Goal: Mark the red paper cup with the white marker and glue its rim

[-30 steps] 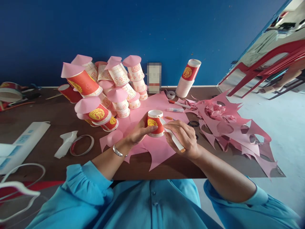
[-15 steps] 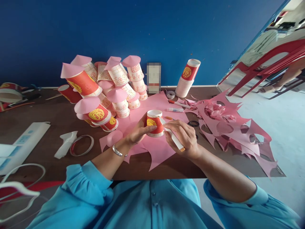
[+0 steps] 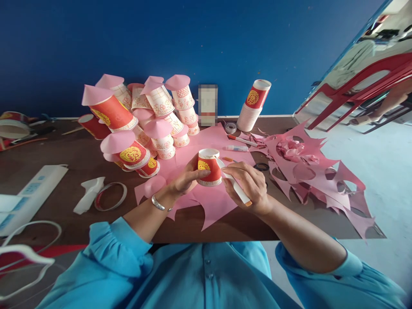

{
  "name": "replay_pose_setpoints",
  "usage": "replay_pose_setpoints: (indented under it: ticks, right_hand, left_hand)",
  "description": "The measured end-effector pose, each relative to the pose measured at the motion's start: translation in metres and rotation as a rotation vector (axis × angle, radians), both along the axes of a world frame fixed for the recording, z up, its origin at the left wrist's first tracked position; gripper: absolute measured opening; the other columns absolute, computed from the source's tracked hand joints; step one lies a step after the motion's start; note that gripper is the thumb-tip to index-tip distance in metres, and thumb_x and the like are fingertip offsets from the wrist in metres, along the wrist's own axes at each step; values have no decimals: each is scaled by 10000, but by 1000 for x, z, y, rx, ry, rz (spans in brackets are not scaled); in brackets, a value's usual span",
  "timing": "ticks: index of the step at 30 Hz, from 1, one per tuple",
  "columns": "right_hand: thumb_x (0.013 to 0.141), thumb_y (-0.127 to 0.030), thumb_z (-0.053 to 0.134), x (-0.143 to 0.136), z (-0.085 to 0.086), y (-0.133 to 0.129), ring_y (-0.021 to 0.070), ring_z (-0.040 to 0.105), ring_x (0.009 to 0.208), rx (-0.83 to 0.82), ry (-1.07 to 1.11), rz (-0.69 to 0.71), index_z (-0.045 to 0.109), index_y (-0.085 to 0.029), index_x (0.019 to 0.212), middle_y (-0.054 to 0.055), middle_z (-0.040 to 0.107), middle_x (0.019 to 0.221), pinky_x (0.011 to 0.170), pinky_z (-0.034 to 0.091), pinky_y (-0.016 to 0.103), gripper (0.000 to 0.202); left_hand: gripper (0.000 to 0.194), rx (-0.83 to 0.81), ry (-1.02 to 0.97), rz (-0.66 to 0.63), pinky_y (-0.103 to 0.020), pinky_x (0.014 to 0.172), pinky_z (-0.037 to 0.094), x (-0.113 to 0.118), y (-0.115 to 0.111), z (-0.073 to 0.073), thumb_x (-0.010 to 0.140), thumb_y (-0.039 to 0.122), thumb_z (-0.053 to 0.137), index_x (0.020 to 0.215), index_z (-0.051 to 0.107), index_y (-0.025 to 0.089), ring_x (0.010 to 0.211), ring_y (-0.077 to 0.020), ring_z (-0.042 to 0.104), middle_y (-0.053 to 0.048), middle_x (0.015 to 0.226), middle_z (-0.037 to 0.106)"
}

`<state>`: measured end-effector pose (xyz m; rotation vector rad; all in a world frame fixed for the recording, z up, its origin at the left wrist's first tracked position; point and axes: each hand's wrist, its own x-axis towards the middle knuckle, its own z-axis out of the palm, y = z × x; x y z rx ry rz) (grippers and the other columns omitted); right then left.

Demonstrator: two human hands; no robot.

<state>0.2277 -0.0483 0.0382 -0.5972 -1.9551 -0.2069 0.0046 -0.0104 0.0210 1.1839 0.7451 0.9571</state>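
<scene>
A red paper cup point(image 3: 214, 173) with a yellow emblem stands upright, its white rim facing up, in my left hand point(image 3: 187, 177), with the thumb across its front. My right hand point(image 3: 249, 185) is closed on a white-handled cutter point(image 3: 237, 189) with an orange end. The cutter's tip touches the cup near the rim on its right side. Beneath both hands lie pink paper sheets point(image 3: 217, 208). A small pink cone point(image 3: 155, 186) rests to the left of the cup.
Decorated cups with pink cone tops point(image 3: 158, 128) crowd the back left. A cup stack point(image 3: 249, 118) stands at the back right. Cut pink scraps point(image 3: 305, 171) cover the right side. Tape rolls, a glue tube point(image 3: 237, 148) and a power strip point(image 3: 30, 195) lie around.
The cutter's orange end has shifted very slightly down and right with my right hand. The cup is tilted or turned a touch in my left hand; both grips remain.
</scene>
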Motion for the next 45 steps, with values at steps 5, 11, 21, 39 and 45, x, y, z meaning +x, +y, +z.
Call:
replay_pose_setpoints:
  ticks: [5,11,21,39,45]
  right_hand:
    - [1054,-81,699,1,-1,0,255,861,901,-17,-5,5,688,-192,1435,88,864,1056,852,736,402,398]
    - [1090,-115,635,-2,3,0,242,845,854,18,-10,-41,668,-209,1381,75,859,1006,824,737,392,308]
    - [1119,-156,620,-2,4,-1,229,837,838,35,10,-46,678,-232,1346,56,843,986,755,717,374,246]
    - [1086,-110,663,-1,0,0,253,844,904,-4,0,-38,699,-187,1374,94,853,1043,814,714,381,300]
    - [1130,-150,636,-4,2,0,236,843,886,13,-26,-47,676,-200,1361,87,849,1028,773,705,362,240]
  left_hand:
    - [540,-18,-5,-10,-502,1132,628,-1,2,-4,806,482,927,1277,752,286,1204,-303,741,-44,1212,802]
    - [544,-47,-19,10,-492,1111,619,-1,1,-2,783,487,926,1261,749,298,1216,-322,741,-8,1115,762]
    - [493,-53,-38,18,-505,1096,617,1,0,4,800,544,913,1185,769,271,1253,-350,701,-39,1154,757]
    - [414,-65,-24,-14,-385,1058,611,-4,3,-16,918,409,914,1293,782,292,1287,-282,733,-6,1209,781]
    - [654,-70,38,-12,-516,1178,591,0,-2,1,860,418,962,1449,721,269,1416,-368,693,-57,1386,785]
